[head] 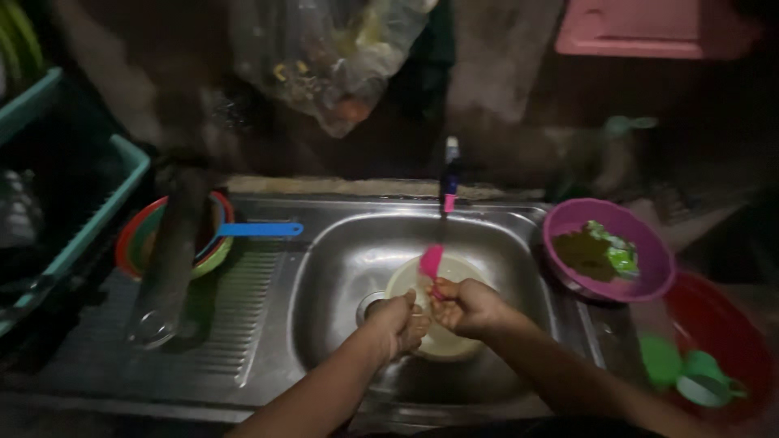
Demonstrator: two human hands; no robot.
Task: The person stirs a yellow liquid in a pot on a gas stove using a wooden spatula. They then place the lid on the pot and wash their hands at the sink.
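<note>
The head view looks down on a stainless steel sink [341, 243] in a dim room, its ribbed draining board filling the lower left of the frame and a dark, stained wall running across the top. A tap [449, 174] stands at the back edge, centre frame. On the wall at upper centre hangs a clear plastic bag [329, 57] with yellowish scraps inside; a pink board [629, 28] sits at upper right. A teal crate [77, 203] fills the left edge, with stacked coloured bowls [142, 239] and a blue handle [260, 229] beside it. At right, a purple bowl [641, 243] holds green packets, and a red basin [722, 324] below it holds green cups.

In the basin, lower centre, a pale bowl [454, 341] lies under both hands. The right hand [471, 307] is closed around a pink utensil [431, 264], whose long axis runs near vertical, its broad end pointing up toward the tap. The left hand [399, 320] is curled shut just beside the right; what it grips cannot be told.
</note>
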